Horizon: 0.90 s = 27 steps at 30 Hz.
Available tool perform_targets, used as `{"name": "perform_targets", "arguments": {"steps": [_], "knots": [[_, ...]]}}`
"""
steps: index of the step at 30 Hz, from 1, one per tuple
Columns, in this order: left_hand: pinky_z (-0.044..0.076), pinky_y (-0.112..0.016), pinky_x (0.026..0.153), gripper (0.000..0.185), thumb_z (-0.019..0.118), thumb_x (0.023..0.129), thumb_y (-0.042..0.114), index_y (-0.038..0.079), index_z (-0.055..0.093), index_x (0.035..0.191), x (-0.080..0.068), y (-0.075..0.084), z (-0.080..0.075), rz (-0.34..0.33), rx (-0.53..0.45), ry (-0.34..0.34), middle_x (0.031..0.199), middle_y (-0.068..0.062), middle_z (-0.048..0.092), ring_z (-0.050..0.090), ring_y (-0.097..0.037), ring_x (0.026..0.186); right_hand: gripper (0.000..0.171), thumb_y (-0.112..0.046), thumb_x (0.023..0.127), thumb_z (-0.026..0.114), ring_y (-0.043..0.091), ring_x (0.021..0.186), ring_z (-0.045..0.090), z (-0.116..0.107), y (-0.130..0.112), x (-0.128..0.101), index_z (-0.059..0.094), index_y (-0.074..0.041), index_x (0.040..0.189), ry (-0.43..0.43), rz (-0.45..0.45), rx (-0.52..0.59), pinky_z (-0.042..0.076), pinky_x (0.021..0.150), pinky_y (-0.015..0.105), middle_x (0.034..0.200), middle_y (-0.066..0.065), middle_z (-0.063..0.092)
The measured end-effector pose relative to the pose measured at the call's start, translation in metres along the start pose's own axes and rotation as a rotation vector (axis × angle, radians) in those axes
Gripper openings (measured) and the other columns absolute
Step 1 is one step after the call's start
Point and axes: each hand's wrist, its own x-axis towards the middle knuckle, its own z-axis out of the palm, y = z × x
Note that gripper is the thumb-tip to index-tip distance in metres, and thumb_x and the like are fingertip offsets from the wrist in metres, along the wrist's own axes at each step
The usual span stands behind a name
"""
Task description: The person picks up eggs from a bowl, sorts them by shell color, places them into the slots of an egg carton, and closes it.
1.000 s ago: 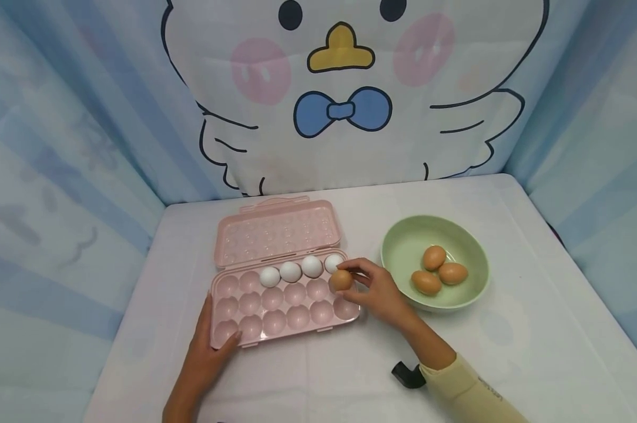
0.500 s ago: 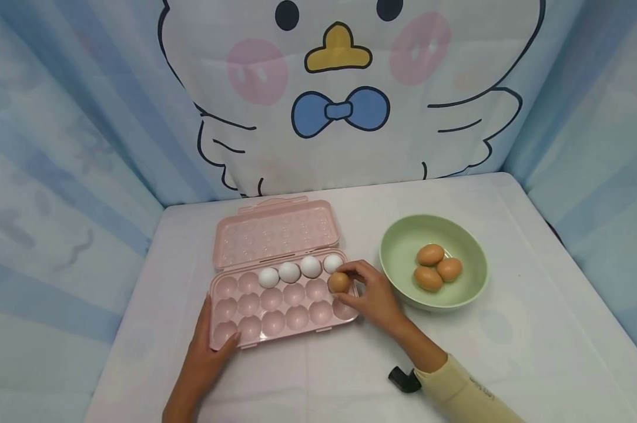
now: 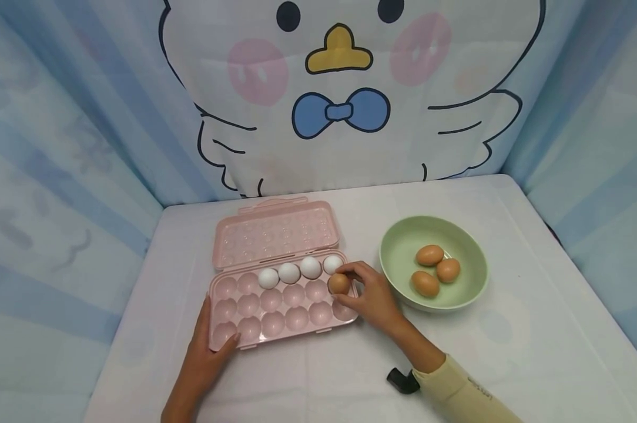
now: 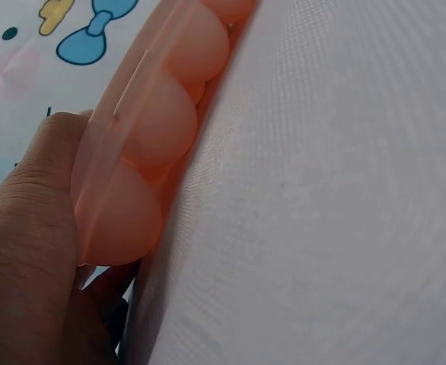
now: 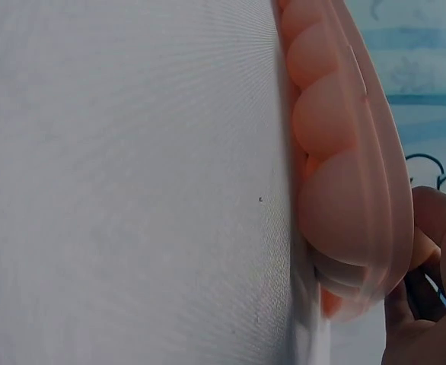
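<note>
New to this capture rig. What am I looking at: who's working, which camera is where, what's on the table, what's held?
No robot here: a person works bare-handed. The wide picture is from a camera worn on the head, looking forward and down. The two close-ups are from wrist cameras, one per arm, showing the tray's side.

On the white table are an open pink egg tray, with four white eggs in its back row, and a green bowl with three brown eggs.

The left hand grips the tray's left end; the right hand pinches a fourth brown egg.

Pink egg tray [image 3: 273, 322], brown egg [image 3: 339, 284], green bowl [image 3: 403, 247].
</note>
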Motion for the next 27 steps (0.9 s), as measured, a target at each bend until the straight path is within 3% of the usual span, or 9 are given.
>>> {"name": "perform_targets", "arguments": {"steps": [27], "knots": [[0.017,-0.064,0.120,0.108,0.077,0.092,0.044,0.029,0.002,0.168,-0.0019,0.0016,-0.0004,0.021,-0.006,0.009,0.173,-0.008,0.009,0.014,-0.038,0.155,0.048,0.007,0.071,0.092,0.025,0.106,0.070,0.0009,0.0003,0.0009,0.072,-0.002,0.113,-0.001,0.037,0.071,0.055,0.096,0.038,0.113,0.008,0.069]]}}
